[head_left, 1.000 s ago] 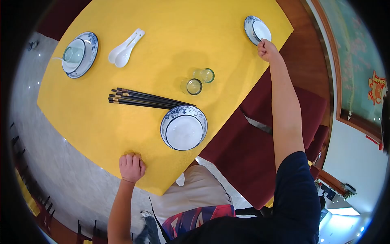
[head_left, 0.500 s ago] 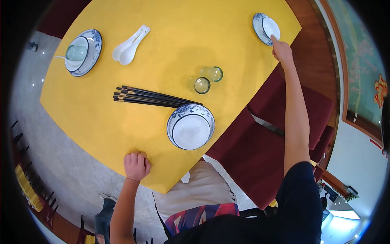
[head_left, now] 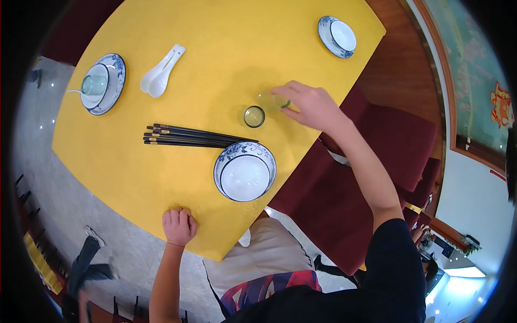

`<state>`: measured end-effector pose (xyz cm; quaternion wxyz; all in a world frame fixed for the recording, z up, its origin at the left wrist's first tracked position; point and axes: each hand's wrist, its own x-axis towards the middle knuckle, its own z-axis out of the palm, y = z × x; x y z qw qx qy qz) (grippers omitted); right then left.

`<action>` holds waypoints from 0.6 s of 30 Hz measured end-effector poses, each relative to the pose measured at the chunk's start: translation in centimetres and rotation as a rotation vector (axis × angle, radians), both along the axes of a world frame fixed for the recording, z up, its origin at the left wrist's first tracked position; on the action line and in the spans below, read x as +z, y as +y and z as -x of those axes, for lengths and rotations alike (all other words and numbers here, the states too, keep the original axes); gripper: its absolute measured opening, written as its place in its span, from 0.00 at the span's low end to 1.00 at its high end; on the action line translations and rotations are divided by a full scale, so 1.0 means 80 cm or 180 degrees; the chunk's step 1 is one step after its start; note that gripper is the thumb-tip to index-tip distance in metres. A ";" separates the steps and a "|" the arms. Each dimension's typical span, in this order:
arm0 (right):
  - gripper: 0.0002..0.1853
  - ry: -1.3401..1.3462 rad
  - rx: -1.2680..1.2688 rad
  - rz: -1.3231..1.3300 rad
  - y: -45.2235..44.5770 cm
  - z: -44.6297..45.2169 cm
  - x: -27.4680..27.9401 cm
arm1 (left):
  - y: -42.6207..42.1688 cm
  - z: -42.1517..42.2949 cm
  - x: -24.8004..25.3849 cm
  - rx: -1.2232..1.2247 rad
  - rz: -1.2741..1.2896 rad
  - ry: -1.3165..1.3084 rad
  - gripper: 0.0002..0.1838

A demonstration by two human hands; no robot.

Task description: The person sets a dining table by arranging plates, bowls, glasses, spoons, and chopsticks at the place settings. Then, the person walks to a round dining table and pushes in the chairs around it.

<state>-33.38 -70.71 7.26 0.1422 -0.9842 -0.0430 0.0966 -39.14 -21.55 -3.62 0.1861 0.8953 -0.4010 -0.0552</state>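
Observation:
My right hand [head_left: 312, 107] is at a clear glass [head_left: 266, 99], fingers and thumb on either side of its rim. A second clear glass [head_left: 253, 116] stands close beside it. My left hand [head_left: 180, 226] rests as a loose fist on the yellow tabletop near its front edge, with nothing seen in it. Between the hands sits a white bowl [head_left: 245, 180] on a blue-patterned plate [head_left: 237, 152]. Several black chopsticks [head_left: 188, 136] lie side by side, their right ends at that plate. Two white spoons [head_left: 161, 72] lie together farther back.
A small bowl [head_left: 343, 35] sits on a patterned saucer [head_left: 326, 33] at the back right. On the left, a plate [head_left: 116, 81] carries a bowl and a greenish glass [head_left: 93, 86]. Dark red chairs [head_left: 323, 204] stand along the right edge. A person's legs [head_left: 86, 264] show at lower left.
My right hand has left the small bowl at the back right and come left and nearer, to the glass. My left hand stays in place. The person at lower left has moved.

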 end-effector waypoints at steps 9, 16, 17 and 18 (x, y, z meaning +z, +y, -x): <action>0.26 -0.1176 -0.2282 0.0188 -0.227 -0.062 0.016 | -0.003 -0.003 0.006 0.0081 -0.0025 0.0006 0.08; 0.31 -0.0576 -0.2346 0.0518 -0.424 -0.073 -0.108 | 0.013 0.012 -0.019 0.0053 -0.0254 0.0534 0.16; 0.29 -0.0429 -0.2459 -0.0255 -0.445 -0.070 -0.125 | 0.015 0.012 -0.016 -0.0014 -0.0727 0.0917 0.17; 0.29 -0.0400 -0.2310 -0.0566 -0.566 -0.053 -0.176 | 0.017 0.016 -0.022 0.0004 -0.0352 0.0615 0.16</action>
